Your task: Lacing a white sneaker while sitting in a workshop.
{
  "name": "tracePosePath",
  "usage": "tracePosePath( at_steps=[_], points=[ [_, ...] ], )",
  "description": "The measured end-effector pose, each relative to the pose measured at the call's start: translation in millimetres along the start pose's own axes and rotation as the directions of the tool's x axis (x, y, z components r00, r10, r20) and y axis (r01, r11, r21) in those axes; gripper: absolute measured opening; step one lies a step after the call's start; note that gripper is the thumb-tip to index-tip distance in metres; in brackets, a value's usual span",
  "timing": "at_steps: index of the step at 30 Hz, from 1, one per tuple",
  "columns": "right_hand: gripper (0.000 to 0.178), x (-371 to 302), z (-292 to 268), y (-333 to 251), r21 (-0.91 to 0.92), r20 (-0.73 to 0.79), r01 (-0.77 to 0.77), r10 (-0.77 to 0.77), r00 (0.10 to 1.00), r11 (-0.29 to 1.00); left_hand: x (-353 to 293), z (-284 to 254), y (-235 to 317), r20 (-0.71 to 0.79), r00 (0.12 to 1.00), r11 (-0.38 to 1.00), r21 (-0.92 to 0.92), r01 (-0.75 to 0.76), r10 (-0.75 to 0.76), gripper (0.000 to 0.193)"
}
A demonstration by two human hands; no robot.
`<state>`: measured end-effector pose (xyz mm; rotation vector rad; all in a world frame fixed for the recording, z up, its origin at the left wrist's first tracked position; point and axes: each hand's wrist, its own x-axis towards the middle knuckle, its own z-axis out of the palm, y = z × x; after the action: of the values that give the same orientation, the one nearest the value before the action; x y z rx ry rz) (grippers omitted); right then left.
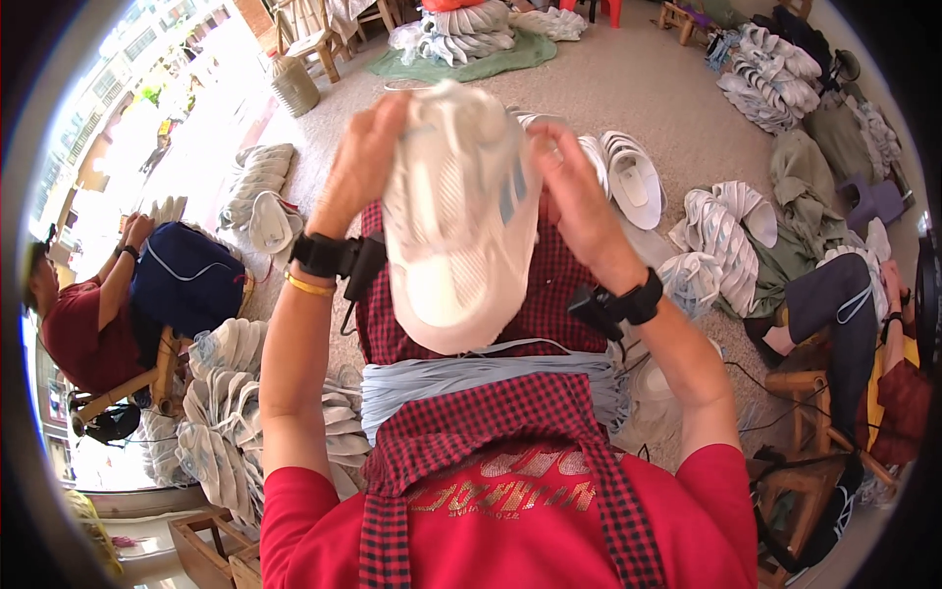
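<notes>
I hold up a white shoe upper (446, 226), with pale blue stripes on its right side, in front of my chest. Its rounded end points down toward me. Along its upper left edge my left hand (365, 167) is closed, some fingers hidden behind it. My right hand (581, 201) grips the opposite edge, its fingertips slightly blurred. Below the upper, a thick bundle of light blue laces (471, 391) lies across my lap on a red and black checked apron (530, 407).
Stacked white uppers lie left (221, 417) and right (721, 236) of me. Loose uppers (633, 182) rest on the floor ahead, before a green cloth (535, 57) bearing a pile. One person (83, 329) sits at left, another (834, 304) at right. A wooden stool (795, 393) stands nearby.
</notes>
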<state>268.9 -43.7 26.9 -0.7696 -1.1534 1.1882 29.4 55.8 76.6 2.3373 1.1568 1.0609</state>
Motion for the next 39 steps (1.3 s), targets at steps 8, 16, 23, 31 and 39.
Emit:
tracePosePath(
  at_steps=[8,16,23,31,39],
  points=[
    [0.039,-5.8,-4.9,60.0,-0.283,0.174,0.046,0.004,0.985,0.958,-31.1,-12.5,6.8,-0.195,0.98,0.834,-0.547,-0.077,-0.038,0.048],
    [0.042,7.2,-6.8,58.7,-0.616,0.352,0.413,-0.234,0.906,0.671,-92.0,-24.8,-7.0,-0.253,0.963,0.908,-0.418,-0.026,-0.089,0.046],
    [0.034,-62.4,35.8,44.5,-0.489,0.421,0.629,-0.469,0.777,0.604,-87.7,-29.0,-5.7,-0.293,0.956,0.943,-0.321,-0.092,-0.006,0.045],
    [0.016,-131.3,-27.0,37.6,-0.531,0.508,0.299,0.015,0.861,0.793,-70.6,-6.0,-7.1,-0.288,0.957,0.961,-0.25,-0.117,0.042,0.044],
    [0.008,-101.8,-76.7,14.2,-0.748,0.082,0.19,-0.196,0.977,0.636,-68.3,-3.4,-17.9,-0.379,0.925,0.982,-0.162,-0.096,0.028,0.043]
  ],
)
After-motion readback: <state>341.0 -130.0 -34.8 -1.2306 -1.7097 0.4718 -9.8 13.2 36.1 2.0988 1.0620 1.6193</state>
